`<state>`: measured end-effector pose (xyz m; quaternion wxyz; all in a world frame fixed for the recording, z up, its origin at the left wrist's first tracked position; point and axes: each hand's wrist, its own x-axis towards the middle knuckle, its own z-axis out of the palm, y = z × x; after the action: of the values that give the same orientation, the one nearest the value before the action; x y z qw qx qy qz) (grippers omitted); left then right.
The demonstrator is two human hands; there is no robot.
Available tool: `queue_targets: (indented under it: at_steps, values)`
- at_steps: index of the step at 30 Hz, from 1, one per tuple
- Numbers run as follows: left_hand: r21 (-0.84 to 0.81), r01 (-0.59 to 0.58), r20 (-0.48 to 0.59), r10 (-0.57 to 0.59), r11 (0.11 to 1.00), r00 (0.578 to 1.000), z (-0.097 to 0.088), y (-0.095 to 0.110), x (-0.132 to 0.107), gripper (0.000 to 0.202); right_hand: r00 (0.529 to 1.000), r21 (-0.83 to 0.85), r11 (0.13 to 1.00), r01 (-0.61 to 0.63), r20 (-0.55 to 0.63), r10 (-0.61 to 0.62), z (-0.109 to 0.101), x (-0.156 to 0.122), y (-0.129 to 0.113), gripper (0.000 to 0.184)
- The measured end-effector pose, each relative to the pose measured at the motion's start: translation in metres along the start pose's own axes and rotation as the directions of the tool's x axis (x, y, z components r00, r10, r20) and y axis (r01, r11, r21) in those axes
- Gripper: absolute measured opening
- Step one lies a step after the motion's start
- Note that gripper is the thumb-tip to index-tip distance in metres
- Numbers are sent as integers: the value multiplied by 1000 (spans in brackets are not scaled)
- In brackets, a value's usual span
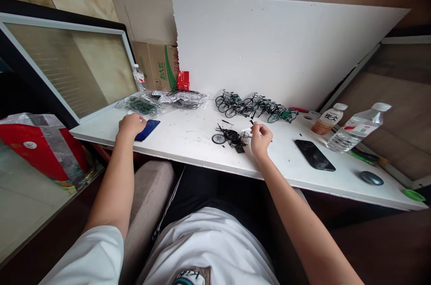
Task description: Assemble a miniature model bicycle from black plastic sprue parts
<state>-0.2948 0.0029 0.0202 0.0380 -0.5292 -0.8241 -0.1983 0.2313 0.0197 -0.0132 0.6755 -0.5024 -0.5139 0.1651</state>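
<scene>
Left hand (132, 124) rests atop blue phone (148, 129), grip unclear. Right hand (261, 138) fingers pinched together beside half-built model bicycle (229, 137), mid surface (188, 141). Finished bicycles (256, 106) lined behind; bagged parts (144, 104) remain unbuilt.

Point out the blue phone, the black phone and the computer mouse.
blue phone (150, 129), head view, uncovered part of its screen.
black phone (314, 155), head view, middle of its screen.
computer mouse (371, 178), head view, top of its shell.
</scene>
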Motion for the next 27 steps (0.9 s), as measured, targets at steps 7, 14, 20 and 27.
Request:
queue_targets:
  at_steps: [7,14,20,27]
  values:
    - [37,-53,136,47,998,990,12,26,-13,41,995,-26,999,33,94,-30,3,-7,-3,45]
    - [-371,-514,38,566,773,824,44,111,-53,35,957,-200,971,131,281,-71,8,-10,3,47]
    - [-441,-649,46,738,620,674,57,162,-96,26,900,-310,916,255,423,-108,11,-8,15,41]
    - [-485,-565,129,694,667,708,49,155,-91,28,877,-394,871,293,474,-81,12,-8,23,32]
